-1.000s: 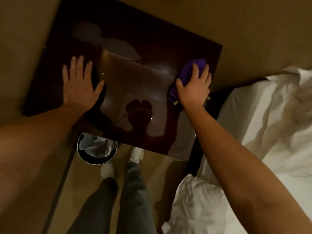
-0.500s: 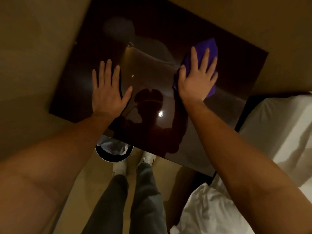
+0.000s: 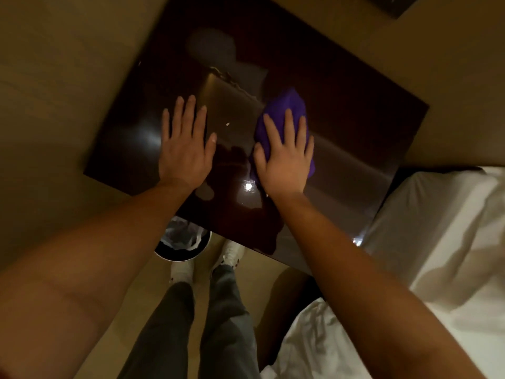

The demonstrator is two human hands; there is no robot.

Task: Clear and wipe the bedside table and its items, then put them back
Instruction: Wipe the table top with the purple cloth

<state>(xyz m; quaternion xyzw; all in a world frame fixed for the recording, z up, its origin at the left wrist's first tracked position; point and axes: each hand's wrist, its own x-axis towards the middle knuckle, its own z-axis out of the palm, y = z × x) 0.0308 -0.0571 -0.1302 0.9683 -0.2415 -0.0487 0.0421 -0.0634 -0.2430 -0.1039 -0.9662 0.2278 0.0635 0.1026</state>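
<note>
The bedside table (image 3: 355,127) has a dark, glossy top with nothing standing on it. My right hand (image 3: 285,157) lies flat with straight fingers on a purple cloth (image 3: 284,105), pressing it onto the middle of the tabletop. My left hand (image 3: 184,151) rests flat on the table just left of it, fingers spread, holding nothing. A small pale speck (image 3: 227,123) lies on the surface between the two hands.
A round bin (image 3: 181,246) with a plastic liner stands on the floor, partly under the table's near edge. White bedding (image 3: 448,242) fills the right side, against the table. My legs and white shoes (image 3: 232,254) are below, and beige walls surround the table.
My right hand has slid the purple cloth from the table's right side towards the middle, close to my left hand. The left hand has stayed flat on the tabletop.
</note>
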